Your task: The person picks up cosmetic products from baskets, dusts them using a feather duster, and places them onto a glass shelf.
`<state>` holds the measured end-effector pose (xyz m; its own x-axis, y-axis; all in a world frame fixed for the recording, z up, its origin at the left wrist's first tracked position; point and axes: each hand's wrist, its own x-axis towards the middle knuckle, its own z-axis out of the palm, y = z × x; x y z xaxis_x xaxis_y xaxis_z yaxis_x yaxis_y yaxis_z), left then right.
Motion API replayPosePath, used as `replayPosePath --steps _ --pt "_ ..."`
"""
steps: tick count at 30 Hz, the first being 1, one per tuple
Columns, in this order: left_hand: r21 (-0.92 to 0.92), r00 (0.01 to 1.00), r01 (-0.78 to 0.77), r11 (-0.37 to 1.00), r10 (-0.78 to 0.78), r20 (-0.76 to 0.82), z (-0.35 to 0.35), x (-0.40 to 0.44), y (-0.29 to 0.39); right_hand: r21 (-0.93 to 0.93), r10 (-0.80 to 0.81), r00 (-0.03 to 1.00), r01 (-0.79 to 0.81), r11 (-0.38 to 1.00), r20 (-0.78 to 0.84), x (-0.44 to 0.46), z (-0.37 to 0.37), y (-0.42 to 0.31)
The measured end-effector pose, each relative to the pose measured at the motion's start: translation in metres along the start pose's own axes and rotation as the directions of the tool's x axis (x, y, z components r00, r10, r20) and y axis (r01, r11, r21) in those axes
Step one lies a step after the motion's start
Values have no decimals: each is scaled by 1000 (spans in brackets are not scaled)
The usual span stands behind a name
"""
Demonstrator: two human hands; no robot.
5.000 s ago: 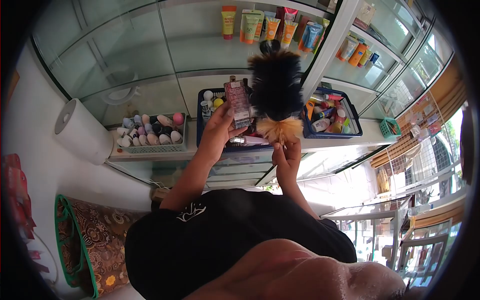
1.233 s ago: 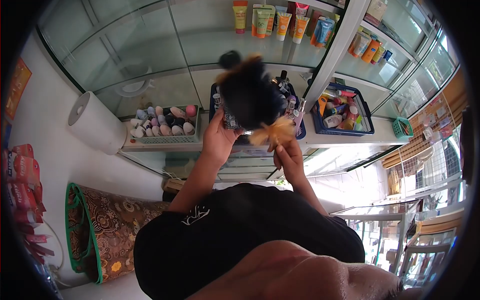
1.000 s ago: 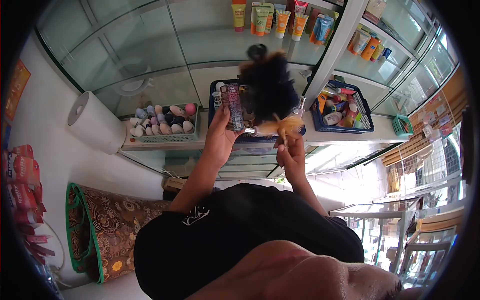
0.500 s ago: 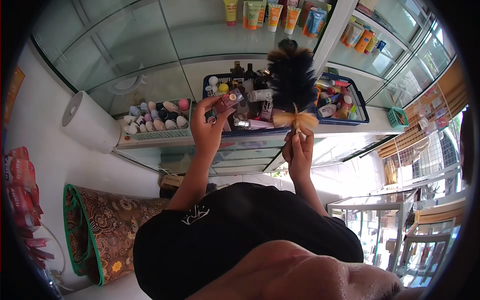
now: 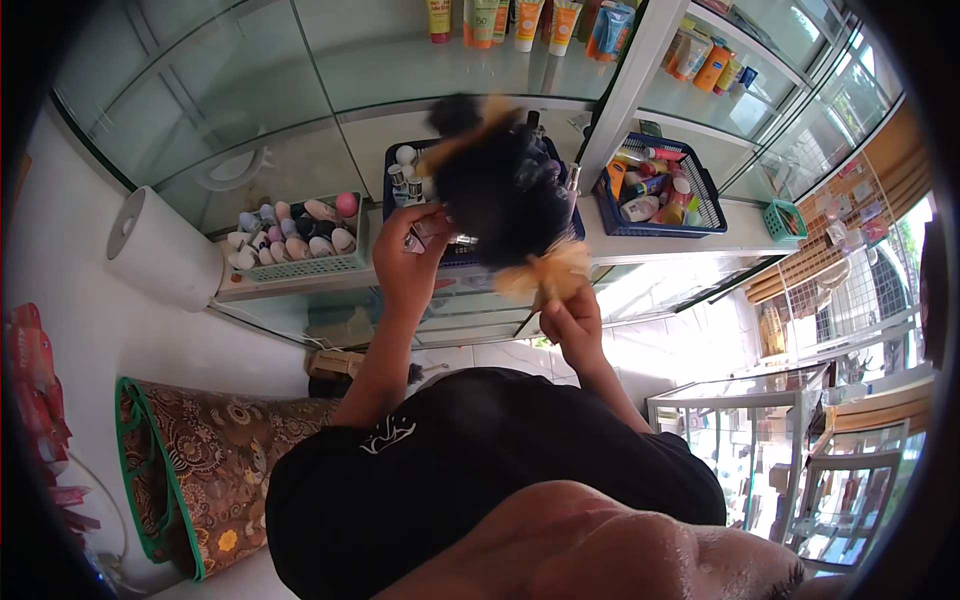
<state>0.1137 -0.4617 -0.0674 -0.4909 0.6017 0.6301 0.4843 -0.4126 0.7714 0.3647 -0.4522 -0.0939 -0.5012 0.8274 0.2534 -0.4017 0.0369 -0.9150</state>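
Note:
My right hand [image 5: 574, 322] is closed around the handle of a feather duster [image 5: 500, 195] with dark feathers and a tan tuft near the grip. Its head is blurred and lies across the middle of a dark blue basket [image 5: 389, 172] of small bottles. At that basket's left front, my left hand [image 5: 404, 264] pinches a small reddish box [image 5: 432, 225] between thumb and fingers. The duster head touches or overlaps the box's right side and hides part of it; I cannot tell which.
A pale green basket [image 5: 315, 266] of rounded roll-on bottles sits left on the glass shelf. Right of the duster stands a second blue basket [image 5: 665, 224] with colourful bottles and tubes. A small green basket [image 5: 786, 221] is farther right. Sunscreen tubes [image 5: 528, 28] line the shelf behind.
The feather duster has swung left and down from upright, now leaning over the small box. My left hand has lowered the box slightly and moved left. The view has shifted a little.

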Motion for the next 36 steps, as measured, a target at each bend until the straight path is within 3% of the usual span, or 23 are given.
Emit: replayPosePath --steps 1,3,5,8,10,12,14,15,16,17,18,19,20,23,26,29,30,31,32,33,35,36 --pt "-69 993 105 992 -102 52 2 0 4 52 -36 995 41 998 -98 3 -2 -1" --pt "31 999 -18 999 17 33 4 -3 9 41 -92 965 105 994 -246 5 -7 -1" --pt "127 986 -167 978 166 17 6 -4 9 35 -120 962 133 991 -246 1 -12 -4" --pt "176 974 -226 958 228 9 9 0 18 -29 -85 992 82 996 -96 -10 -17 2" --pt "-42 997 -82 996 82 -15 10 -10 10 -125 -37 994 49 991 101 -17 -17 2" --pt "-409 996 86 908 -73 47 11 -18 -7 -239 60 964 4 971 259 -19 -15 -4" --pt "-793 960 278 541 -167 223 5 -24 -36 -224 -56 953 127 966 298 -13 -13 6" --pt "-766 962 271 583 -146 230 3 -20 -30 -214 -114 941 188 959 318 -10 -12 8" --pt "-736 964 261 624 -125 236 2 -17 -24 -236 71 957 -3 972 280 -11 -19 -2" --pt "-475 984 126 871 -49 171 1 -13 -17 -176 117 979 -87 981 168 -9 -18 -6" --pt "-143 990 -26 989 46 135 1 -5 3 -109 67 995 -58 992 77 -5 -22 -2" --pt "212 981 -171 962 145 132 3 2 16 -44 22 1000 -23 999 -16 0 -26 2" --pt "149 977 -211 966 207 41 8 7 23 -30 -64 994 61 998 -85 6 -28 3" --pt "-22 994 -99 995 98 -48 17 12 33 4 -108 958 113 994 -267 18 -28 -3" --pt "-43 998 -40 998 37 -59 22 16 45 2 -72 976 74 997 -205 17 -27 2" --pt "-94 980 198 976 -197 16 24 14 41 -70 8 999 -6 998 40 8 -27 15" --pt "-595 951 268 757 -306 38 29 15 29 -89 119 983 -107 990 142 4 -27 9" --pt "-805 933 279 523 -347 98 34 14 17 -198 170 954 -122 973 247 3 -30 6" --pt "-936 909 261 237 -386 156 38 14 5 -218 91 944 -21 976 316 5 -28 6" --pt "-948 902 273 163 -387 193 40 12 -2 -230 16 923 79 970 385 8 -23 4" --pt "-957 886 290 11 -382 264 41 8 -14 -239 105 942 -27 971 318 8 -40 10" --pt "-930 903 311 198 -368 224 40 7 -8 -241 150 947 -80 967 285 8 -46 12"
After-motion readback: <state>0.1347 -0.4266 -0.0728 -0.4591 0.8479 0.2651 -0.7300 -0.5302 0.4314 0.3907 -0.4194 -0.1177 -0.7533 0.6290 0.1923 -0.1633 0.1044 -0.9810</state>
